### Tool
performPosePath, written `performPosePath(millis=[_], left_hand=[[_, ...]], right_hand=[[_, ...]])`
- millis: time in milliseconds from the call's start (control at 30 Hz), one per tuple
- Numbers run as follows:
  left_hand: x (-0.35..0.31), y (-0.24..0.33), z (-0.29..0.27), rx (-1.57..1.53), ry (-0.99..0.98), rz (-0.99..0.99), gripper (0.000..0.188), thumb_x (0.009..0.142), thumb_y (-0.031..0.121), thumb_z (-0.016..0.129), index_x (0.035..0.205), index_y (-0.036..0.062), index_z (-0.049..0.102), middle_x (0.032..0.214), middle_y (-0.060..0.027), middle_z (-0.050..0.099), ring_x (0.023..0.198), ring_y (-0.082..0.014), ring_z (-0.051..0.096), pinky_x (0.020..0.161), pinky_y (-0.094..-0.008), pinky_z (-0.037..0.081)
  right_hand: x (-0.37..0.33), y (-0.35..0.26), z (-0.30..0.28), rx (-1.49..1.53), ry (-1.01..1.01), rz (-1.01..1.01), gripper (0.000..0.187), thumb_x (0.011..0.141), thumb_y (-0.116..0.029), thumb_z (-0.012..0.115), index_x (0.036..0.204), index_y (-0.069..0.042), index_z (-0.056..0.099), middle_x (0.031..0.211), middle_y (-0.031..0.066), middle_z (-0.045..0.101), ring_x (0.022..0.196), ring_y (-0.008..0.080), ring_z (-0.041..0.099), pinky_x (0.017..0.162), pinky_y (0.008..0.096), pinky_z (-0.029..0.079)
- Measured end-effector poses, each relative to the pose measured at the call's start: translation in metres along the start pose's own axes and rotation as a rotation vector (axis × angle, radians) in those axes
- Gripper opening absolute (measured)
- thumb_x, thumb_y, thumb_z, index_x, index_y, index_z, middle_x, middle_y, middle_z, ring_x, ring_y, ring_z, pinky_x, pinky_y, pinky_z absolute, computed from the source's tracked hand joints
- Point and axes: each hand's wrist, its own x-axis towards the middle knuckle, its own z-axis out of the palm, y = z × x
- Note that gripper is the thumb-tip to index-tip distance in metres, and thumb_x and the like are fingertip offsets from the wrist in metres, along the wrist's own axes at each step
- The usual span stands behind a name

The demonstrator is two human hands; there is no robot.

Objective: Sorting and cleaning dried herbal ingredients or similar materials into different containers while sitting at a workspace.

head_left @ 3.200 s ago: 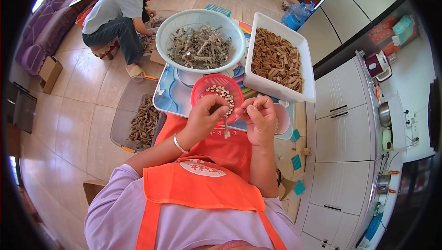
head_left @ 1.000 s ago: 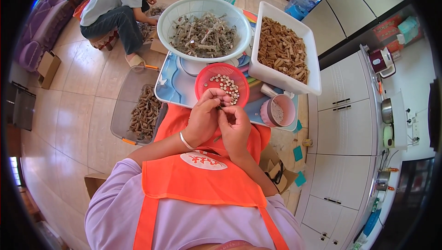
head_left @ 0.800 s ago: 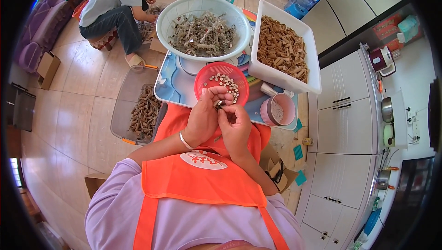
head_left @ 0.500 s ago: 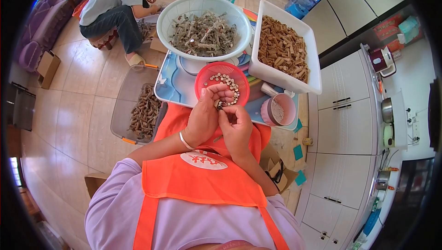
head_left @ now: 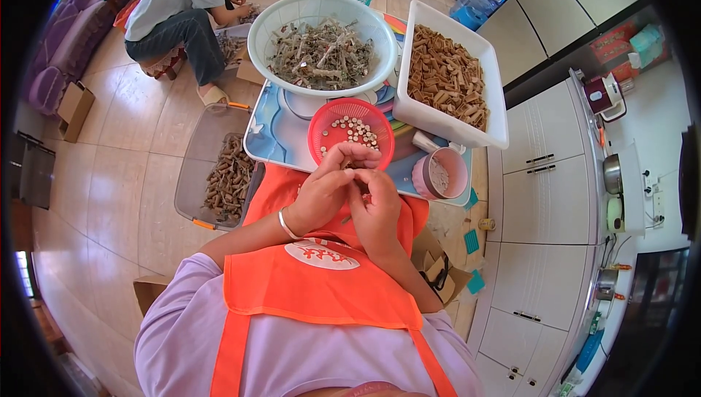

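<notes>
My left hand (head_left: 320, 194) and my right hand (head_left: 374, 205) meet over my orange apron (head_left: 314, 302), at the near rim of a red plastic basket (head_left: 317, 121). A small brown piece (head_left: 352, 166) is pinched between their fingertips, mostly covered by the fingers, so its exact kind is unclear. Both hands are closed on it, the left with its fingers curled over the top. Inside the basket lie several small, pale round discs (head_left: 358, 132). A pink cup (head_left: 422, 178) with whitish powder stands to the right of my hands.
Behind the basket, a pale green basin (head_left: 261, 68) holds wrapper scraps. A white tub (head_left: 491, 130) of brown pieces stands right, on the blue patterned table (head_left: 266, 141). A grey bin (head_left: 191, 170) of brown rolls sits on the floor. Another person (head_left: 182, 10) crouches at far left.
My left thumb and fingers have closed over the small piece that showed more openly before. The hands have drawn together, and more discs in the basket are now uncovered.
</notes>
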Motion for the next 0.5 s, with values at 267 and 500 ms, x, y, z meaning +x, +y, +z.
performPosePath(millis=[267, 500], left_hand=[[-0.007, 0.019, -0.013, 0.794, -0.162, 0.01, 0.056, 0.096, -0.001, 0.051, 0.149, 0.0025, 0.034, 0.139, -0.0132, 0.052, 0.123, -0.0192, 0.054, 0.105, -0.0299, 0.041], [-0.007, 0.035, -0.009, 1.036, -0.062, 0.025, 0.046, 0.088, -0.004, 0.062, 0.133, 0.0045, 0.056, 0.112, -0.0136, 0.068, 0.099, -0.0204, 0.067, 0.083, -0.0299, 0.053]], right_hand=[[0.0, 0.006, -0.009, -0.015, 0.059, -0.004, 0.018, 0.084, 0.006, 0.067, 0.099, -0.001, 0.065, 0.095, 0.0111, 0.064, 0.081, 0.0229, 0.065, 0.069, 0.0297, 0.053], [-0.003, 0.005, -0.013, 0.08, -0.06, -0.019, 0.025, 0.083, 0.005, 0.068, 0.107, 0.0, 0.066, 0.103, 0.0125, 0.066, 0.09, 0.0229, 0.065, 0.075, 0.0301, 0.053]])
